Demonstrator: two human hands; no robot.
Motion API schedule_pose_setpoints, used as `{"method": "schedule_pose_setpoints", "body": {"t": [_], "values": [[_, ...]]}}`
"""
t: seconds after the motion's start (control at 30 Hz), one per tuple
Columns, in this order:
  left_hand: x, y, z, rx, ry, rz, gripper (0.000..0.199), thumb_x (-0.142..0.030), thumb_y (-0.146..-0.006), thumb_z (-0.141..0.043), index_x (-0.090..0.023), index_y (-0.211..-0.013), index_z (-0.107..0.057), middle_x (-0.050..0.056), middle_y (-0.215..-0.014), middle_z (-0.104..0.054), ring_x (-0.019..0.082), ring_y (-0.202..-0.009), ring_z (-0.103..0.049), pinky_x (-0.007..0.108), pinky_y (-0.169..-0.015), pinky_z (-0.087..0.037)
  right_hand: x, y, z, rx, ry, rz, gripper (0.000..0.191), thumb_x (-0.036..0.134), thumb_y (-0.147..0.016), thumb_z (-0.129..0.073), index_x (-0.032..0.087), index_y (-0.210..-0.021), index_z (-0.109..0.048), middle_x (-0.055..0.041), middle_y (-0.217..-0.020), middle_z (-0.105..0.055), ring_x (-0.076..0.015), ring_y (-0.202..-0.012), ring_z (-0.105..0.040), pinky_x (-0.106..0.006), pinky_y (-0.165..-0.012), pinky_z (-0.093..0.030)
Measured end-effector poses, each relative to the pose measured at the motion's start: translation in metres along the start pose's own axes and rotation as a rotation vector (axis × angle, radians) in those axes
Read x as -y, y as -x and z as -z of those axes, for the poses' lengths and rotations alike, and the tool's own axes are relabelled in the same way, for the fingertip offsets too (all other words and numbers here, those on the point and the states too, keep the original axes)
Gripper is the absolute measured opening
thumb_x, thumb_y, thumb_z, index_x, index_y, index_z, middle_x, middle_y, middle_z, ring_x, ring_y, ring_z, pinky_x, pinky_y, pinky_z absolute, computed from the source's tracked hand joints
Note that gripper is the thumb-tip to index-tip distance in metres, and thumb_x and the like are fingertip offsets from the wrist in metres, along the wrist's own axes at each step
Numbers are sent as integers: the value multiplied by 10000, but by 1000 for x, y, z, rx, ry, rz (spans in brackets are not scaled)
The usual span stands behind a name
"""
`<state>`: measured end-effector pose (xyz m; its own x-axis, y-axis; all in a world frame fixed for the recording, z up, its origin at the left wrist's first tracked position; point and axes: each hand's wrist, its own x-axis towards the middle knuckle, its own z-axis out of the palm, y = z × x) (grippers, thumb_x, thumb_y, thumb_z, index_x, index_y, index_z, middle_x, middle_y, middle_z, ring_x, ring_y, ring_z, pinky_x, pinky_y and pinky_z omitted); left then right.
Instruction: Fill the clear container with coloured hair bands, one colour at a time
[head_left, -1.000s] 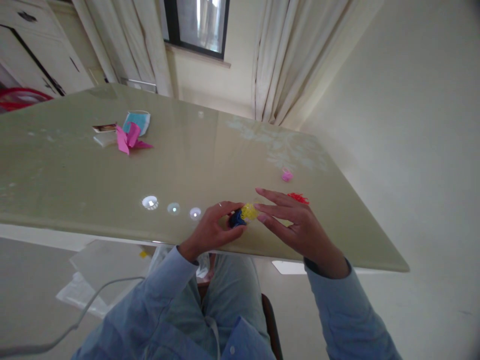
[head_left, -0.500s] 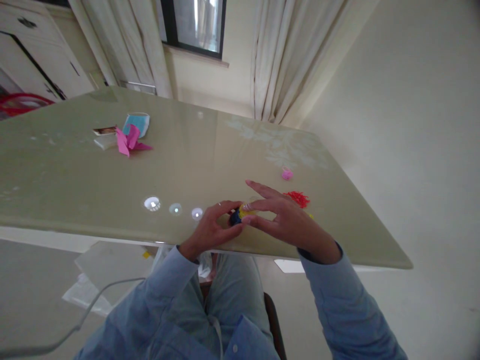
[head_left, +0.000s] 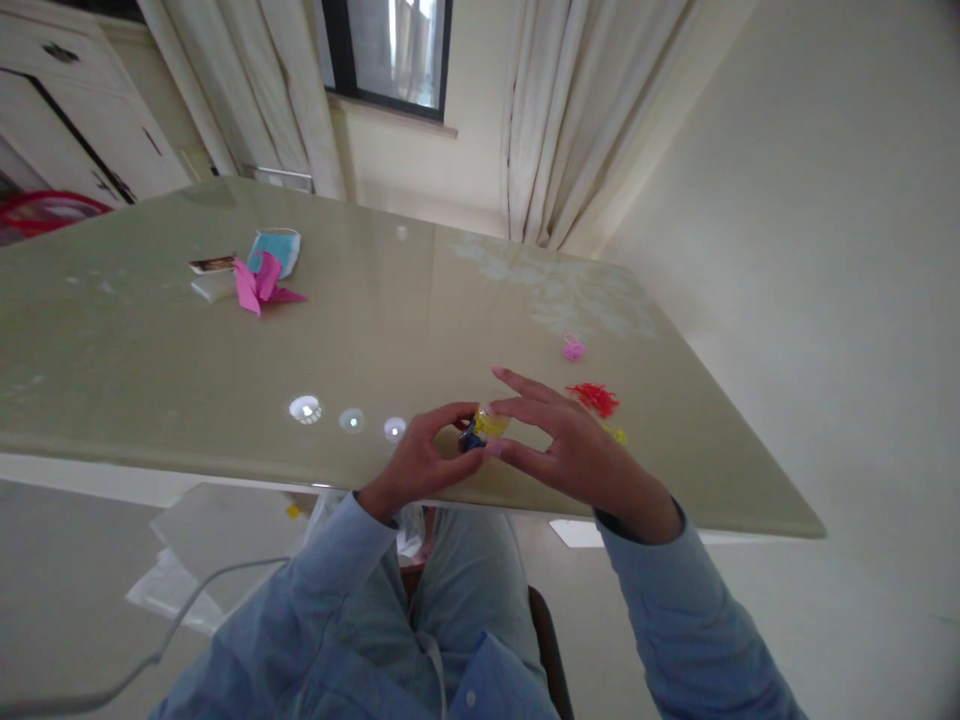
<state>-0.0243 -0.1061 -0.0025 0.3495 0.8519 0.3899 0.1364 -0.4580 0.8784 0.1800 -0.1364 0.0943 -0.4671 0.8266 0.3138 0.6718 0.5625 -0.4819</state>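
A small dark blue and yellow object [head_left: 489,423] is held between my two hands, just above the near edge of the table. Its kind is too small to make out. My left hand [head_left: 424,452] grips the dark end between thumb and fingers, with a ring on one finger. My right hand [head_left: 570,440] pinches at the yellow end with thumb and fingertips, its index finger stretched out beyond it. Beside the right hand lie a pile of thin red strands [head_left: 595,399] and a small yellow piece [head_left: 618,435], partly covered by that hand. Farther back sits a small pink bundle [head_left: 574,349].
A pink folded-paper shape [head_left: 262,285], a blue face mask [head_left: 277,250], a small card [head_left: 212,265] and a clear packet [head_left: 212,288] lie at the table's far left. The glossy table [head_left: 420,320] ends at a wall on the right. A cable [head_left: 161,645] crosses the lower left.
My right fingers have shifted slightly, and more of the object's yellow end shows between my hands. More of the yellow piece beside my right hand is visible too.
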Motion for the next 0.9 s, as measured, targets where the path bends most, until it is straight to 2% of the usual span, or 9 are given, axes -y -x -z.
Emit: {"method": "schedule_pose_setpoints", "body": {"t": [0.1,0.27,0.37,0.47,0.57,0.63,0.8,0.9], "values": [[-1,0,0,-15,26,-5,364,-295,-766,-763,-157,-1100,-719,86,-1028,-777,197,-882,-705,321,-842,-579,2,0,0,-50,-39,3,309,353,-897,-723,250,-1188,-741,-129,-1498,-559,-271,-1361,-568,-461,-1127,-479],[0,0,0,-24,52,4,347,-290,-762,-773,-160,-1079,-718,95,-1031,-771,202,-893,-695,335,-844,-572,-1,10,-2,-218,-181,-50,299,313,-916,-700,255,-1209,-716,-107,-1423,-635,-232,-1341,-583,-437,-1146,-460],[0,0,0,-15,81,8,339,-289,-768,-774,-158,-1074,-709,98,-1042,-764,204,-914,-694,337,-852,-570,-8,16,-22,-239,-349,-135,443,347,-898,-719,268,-1326,-635,-102,-1393,-652,-223,-1286,-621,-421,-1078,-520],[2,-1,-2,-30,121,11,367,-305,-772,-781,-153,-1091,-685,106,-1055,-756,202,-922,-699,333,-852,-570,-17,16,-52,-203,-586,-202,579,395,-849,-767,254,-1380,-581,-104,-1386,-648,-223,-1232,-651,-405,-1058,-533],[5,-1,-4,-72,176,50,444,-341,-765,-799,-162,-1134,-630,117,-1093,-745,204,-946,-713,339,-867,-575,-26,11,-78,-197,-774,-260,561,440,-822,-776,228,-1319,-625,-104,-1365,-663,-243,-1230,-649,-408,-1066,-522],[5,-1,-5,-88,212,100,497,-365,-752,-814,-175,-1146,-578,116,-1098,-746,205,-945,-726,340,-853,-584,-30,7,-88,-216,-890,-301,530,461,-801,-783,224,-1260,-662,-95,-1328,-687,-248,-1176,-677,-403,-1024,-547],[5,-3,-8,-87,224,203,453,-418,-768,-790,-195,-1056,-521,71,-971,-752,184,-844,-730,307,-728,-604,-37,-1,-92,-271,-1027,-403,462,452,-727,-832,219,-1106,-709,-57,-1097,-762,-231,-956,-737,-378,-854,-611],[8,-3,-7,-107,175,145,430,-388,-785,-776,-189,-1089,-548,84,-1047,-723,189,-901,-720,326,-762,-608,-38,-4,-93,-348,-1004,-427,452,462,-692,-850,218,-1040,-695,-51,-1029,-762,-217,-906,-729,-364,-829,-608]]}}
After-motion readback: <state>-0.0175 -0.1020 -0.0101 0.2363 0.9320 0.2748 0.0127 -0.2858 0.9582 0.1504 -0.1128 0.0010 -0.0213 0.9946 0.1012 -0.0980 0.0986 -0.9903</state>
